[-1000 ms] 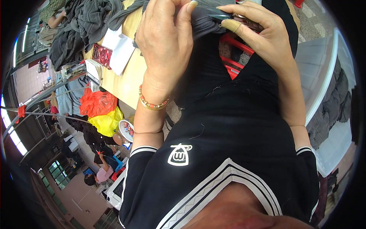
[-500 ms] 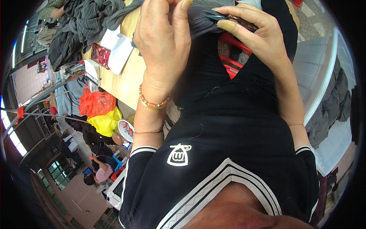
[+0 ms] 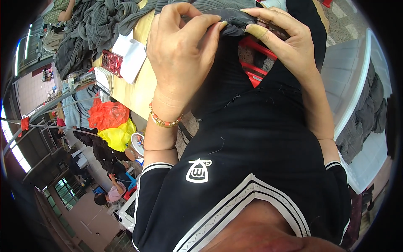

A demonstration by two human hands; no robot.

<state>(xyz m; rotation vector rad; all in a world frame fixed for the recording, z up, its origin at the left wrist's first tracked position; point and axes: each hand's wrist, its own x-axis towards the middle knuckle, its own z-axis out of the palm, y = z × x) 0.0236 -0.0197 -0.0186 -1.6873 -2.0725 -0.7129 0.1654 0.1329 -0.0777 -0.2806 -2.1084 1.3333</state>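
a: head view. left hand pinches the edge of the grey cloth, fingers curled tight on it. right hand, a plaster on one finger, grips the same cloth just beside it.

b: where's the cloth?

a: top of frame, held over the lap, near the wooden table with the pile of grey clothes.

b: step?

a: looks like working along a seam or edge. next move likely needs both pinches kept close and steady.
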